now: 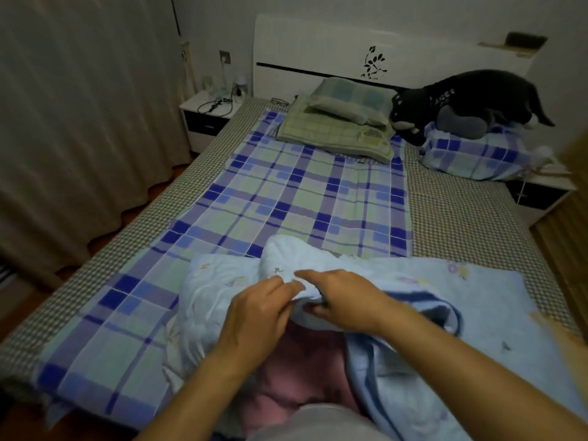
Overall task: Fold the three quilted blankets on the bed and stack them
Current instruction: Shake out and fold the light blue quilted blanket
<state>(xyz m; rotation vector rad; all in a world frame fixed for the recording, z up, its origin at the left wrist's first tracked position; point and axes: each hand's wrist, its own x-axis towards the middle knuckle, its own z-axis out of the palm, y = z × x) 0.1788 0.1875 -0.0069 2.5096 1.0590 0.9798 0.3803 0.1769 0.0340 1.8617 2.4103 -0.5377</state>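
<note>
Both hands, left hand (261, 308) and right hand (342, 300), pinch the light-blue quilted blanket (413, 281)'s near edge, seemingly starting its fold; next, draw corners apart.

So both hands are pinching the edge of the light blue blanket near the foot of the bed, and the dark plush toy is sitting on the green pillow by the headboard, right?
Not quite. The head view shows the dark plush toy on the blue plaid pillow, not the green pillow. The rest holds: left hand and right hand pinch the light blue blanket.
</note>
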